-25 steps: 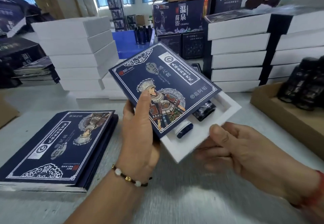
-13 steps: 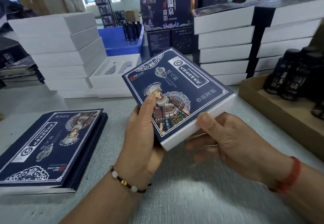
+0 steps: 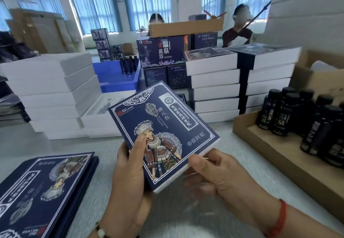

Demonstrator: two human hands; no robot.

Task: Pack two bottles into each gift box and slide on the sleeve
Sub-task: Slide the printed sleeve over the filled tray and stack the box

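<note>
One box (image 3: 163, 137) is in the hands, raised above the table (image 3: 186, 215) and tilted toward the camera, with its dark blue sleeve (image 3: 173, 118) drawn over it from end to end; only a thin white edge of the tray shows along the near side. No bottle inside can be seen, so whether it carries its two is a judgement from the task, not from sight. The left hand (image 3: 128, 174) grips the near left corner, thumb pressed flat on the printed figure and fingers curled beneath. The right hand (image 3: 214, 174) holds the near right edge, thumb on the white end and fingers wrapped under. For this box the sleeve step looks done or all but done; what likely remains is to set it aside.

Just left on the table lies a pile of flat sleeves (image 3: 44, 191), unused. Behind it stand stacked white trays (image 3: 54, 96), one lying open with bare moulded hollows. Far right, a cardboard tray (image 3: 290, 165) keeps many dark bottles (image 3: 281, 114) upright. Beyond the box rise stacks of sleeved boxes (image 3: 214, 83), seemingly finished. With sleeves, trays and bottles all in plenty, much packing is left.
</note>
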